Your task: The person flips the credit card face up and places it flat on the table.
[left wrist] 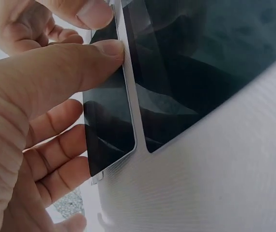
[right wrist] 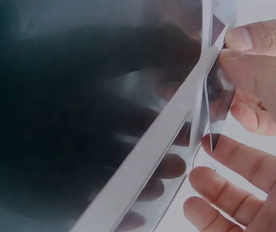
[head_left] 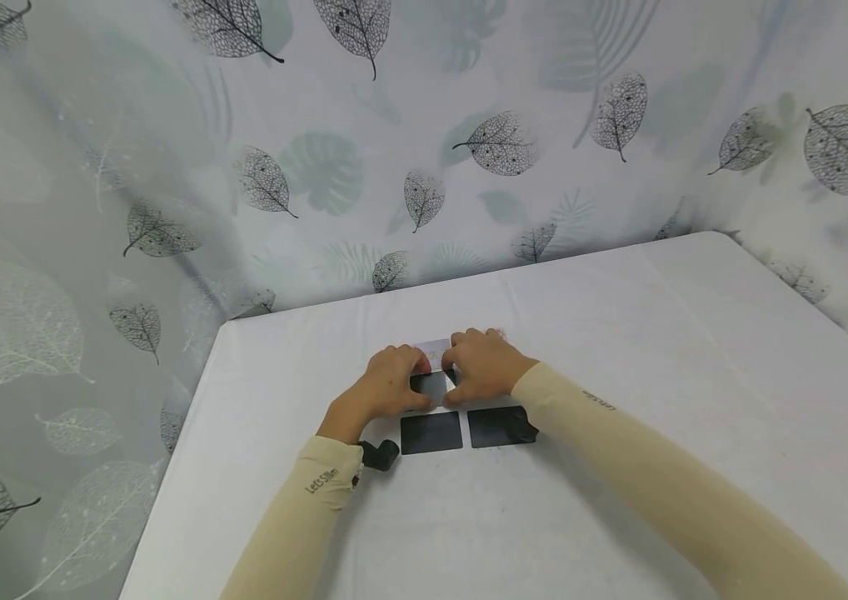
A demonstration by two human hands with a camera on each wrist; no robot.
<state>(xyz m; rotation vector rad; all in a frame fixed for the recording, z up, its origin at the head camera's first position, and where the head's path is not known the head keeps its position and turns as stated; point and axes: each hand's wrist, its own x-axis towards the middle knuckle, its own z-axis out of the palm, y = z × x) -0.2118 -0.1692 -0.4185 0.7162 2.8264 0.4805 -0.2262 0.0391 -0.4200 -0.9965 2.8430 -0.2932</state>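
Note:
My left hand (head_left: 390, 383) grips a dark glossy card (left wrist: 109, 121), thumb at its near long edge and fingers at its far edge. Beside it, my right hand (head_left: 487, 364) holds another dark card (right wrist: 219, 106) by its edges, and this one is tilted. The thumbs are close together between the two cards. In front lie two more dark cards, the left one (head_left: 431, 433) in full view and the right one (head_left: 495, 427) partly overlapped by the right wrist's gear. Behind the hands lies a pale printed card (head_left: 435, 352), partly hidden by fingers.
All the cards lie on a white-covered table (head_left: 581, 517). A leaf-patterned curtain (head_left: 364, 183) hangs along its back and left. A small black camera (head_left: 379, 456) is strapped at the left wrist. Reddish print (head_left: 501, 332) shows just beyond the right fingers.

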